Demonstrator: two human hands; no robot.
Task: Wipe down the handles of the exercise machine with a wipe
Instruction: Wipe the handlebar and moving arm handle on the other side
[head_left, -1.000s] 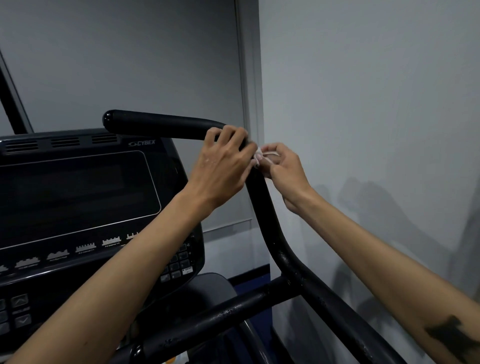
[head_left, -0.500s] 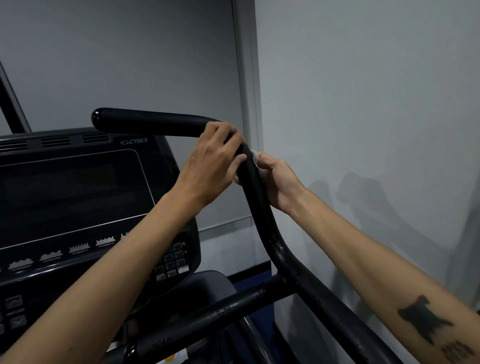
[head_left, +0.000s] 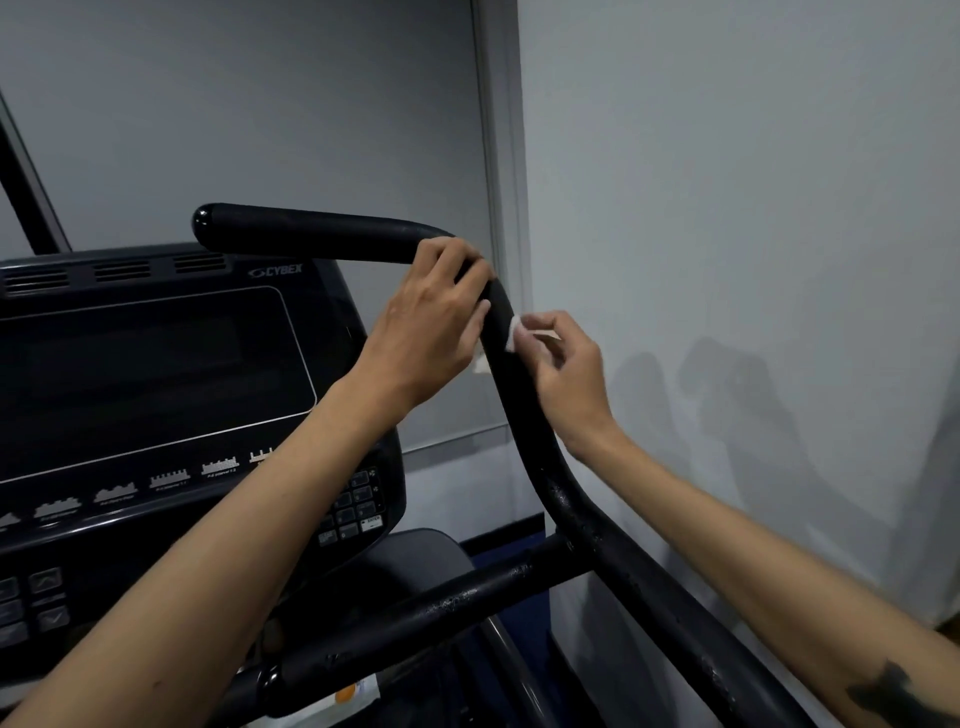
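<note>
Right forearm: enters from the lower right corner and reaches up and left toward the handle; a dark tattoo (head_left: 883, 691) shows on it near the frame edge.
Left forearm: enters from the lower left corner and crosses in front of the console on its way up to the handle.
Crossbar (head_left: 431, 608): black tube running from lower left up to the right, where it meets the handle; its paint looks scuffed and speckled.
Console (head_left: 156, 374): dark screen panel to the left, behind the left forearm, with a CYBEX logo at its top edge, a row of small profile graphics below the screen and a keypad (head_left: 353, 514) at its lower right.
Handle (head_left: 519, 405): thick black tube rising from the lower right, bending at the top and running left to a rounded end cap.
Left hand (head_left: 431, 327): fingers curled over the bend of the handle, gripping it from the left side.
Right hand (head_left: 566, 369): just right of the handle below the bend, thumb and fingertips pinching the wipe.
Wipe (head_left: 515, 332): small white piece, pressed against the right side of the handle; another pale bit shows at the left side of the tube, under the left hand.
Wall (head_left: 727, 208): plain grey, behind and to the right, with soft shadows of the arms on it.
</note>
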